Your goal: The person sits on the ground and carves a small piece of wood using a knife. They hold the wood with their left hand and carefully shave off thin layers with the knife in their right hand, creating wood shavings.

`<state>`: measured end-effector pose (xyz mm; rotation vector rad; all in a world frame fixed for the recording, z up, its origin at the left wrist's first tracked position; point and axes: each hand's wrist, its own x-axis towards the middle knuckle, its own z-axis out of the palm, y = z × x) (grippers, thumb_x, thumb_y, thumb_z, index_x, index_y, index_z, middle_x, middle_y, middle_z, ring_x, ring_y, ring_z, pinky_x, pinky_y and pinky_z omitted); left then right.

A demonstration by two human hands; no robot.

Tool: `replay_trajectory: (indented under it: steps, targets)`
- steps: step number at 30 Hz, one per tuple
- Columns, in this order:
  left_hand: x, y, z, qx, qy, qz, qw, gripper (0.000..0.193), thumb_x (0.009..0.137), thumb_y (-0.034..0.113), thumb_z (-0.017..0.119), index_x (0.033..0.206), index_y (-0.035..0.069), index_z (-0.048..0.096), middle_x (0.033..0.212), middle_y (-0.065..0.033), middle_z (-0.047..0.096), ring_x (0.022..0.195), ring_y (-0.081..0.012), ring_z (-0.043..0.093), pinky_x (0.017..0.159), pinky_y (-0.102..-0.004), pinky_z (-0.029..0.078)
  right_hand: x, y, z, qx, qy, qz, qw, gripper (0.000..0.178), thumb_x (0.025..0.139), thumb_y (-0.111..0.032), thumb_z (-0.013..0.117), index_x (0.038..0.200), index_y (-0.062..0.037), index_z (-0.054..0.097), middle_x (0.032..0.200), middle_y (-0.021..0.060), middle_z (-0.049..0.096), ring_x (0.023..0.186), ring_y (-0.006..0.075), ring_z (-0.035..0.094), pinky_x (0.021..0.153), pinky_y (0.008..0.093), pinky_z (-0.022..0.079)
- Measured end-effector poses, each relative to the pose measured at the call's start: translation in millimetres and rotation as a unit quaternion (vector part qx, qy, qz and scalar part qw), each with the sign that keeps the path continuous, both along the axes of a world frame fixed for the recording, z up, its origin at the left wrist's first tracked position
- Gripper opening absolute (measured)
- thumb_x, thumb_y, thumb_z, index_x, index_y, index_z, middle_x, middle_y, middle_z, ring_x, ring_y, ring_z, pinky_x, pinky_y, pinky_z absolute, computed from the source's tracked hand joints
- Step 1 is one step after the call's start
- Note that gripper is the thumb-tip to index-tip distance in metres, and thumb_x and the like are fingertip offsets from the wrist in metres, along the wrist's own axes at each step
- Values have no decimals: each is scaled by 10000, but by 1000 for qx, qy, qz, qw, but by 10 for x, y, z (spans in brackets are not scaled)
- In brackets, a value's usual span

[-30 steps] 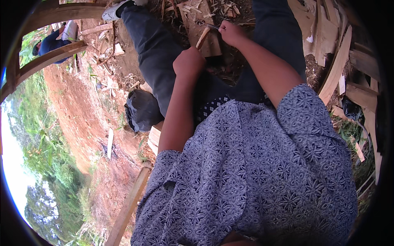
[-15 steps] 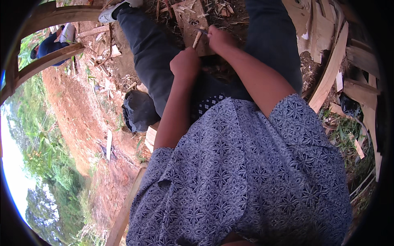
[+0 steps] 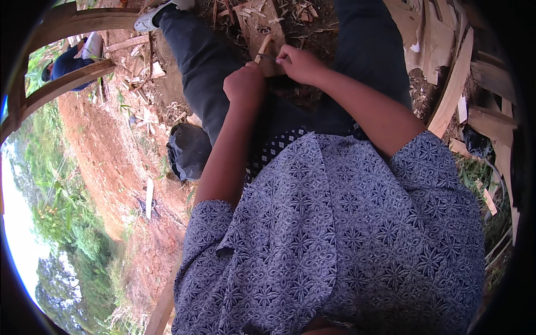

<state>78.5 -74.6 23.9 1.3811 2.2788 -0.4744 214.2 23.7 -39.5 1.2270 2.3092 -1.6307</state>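
Between my legs, my left hand (image 3: 245,84) is closed around the lower end of a pale wooden stick (image 3: 263,47), which points up and away. My right hand (image 3: 298,64) grips a small knife, its fingers wrapped over the handle. The dark knife blade (image 3: 267,56) lies across the stick just above my left fist. Most of the handle is hidden in my right hand. Beneath them a wooden board (image 3: 259,19) lies on the ground, strewn with shavings.
A black plastic bag (image 3: 188,151) sits beside my left leg. Split planks (image 3: 452,89) lean at the right. At the far left a person in dark blue (image 3: 70,64) bends beyond a curved timber (image 3: 84,72). Wood scraps litter the reddish dirt slope (image 3: 103,162).
My right hand with the knife has moved nearer and down along the stick, toward my left fist. My left hand has shifted slightly left.
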Motion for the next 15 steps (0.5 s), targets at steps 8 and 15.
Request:
replay_trajectory:
  steps: [8,15]
  targets:
    - [32,-14,-29,-11,-3,18,1000,178,918,161,556,1002,25,634,907,-161,753,863,-320,752,712,-443,590,-113,-105,303,32,-96,-1,995,204,1001,-327,533,1099,-163,606,989,145,710,951,371,684,790,506,514]
    - [102,-66,-74,-17,-3,25,1000,161,923,157,548,985,33,630,915,-169,750,860,-333,750,713,-444,592,-321,-160,94,90,-104,-34,990,190,1005,-312,523,1105,-158,572,986,145,700,946,388,674,751,532,499]
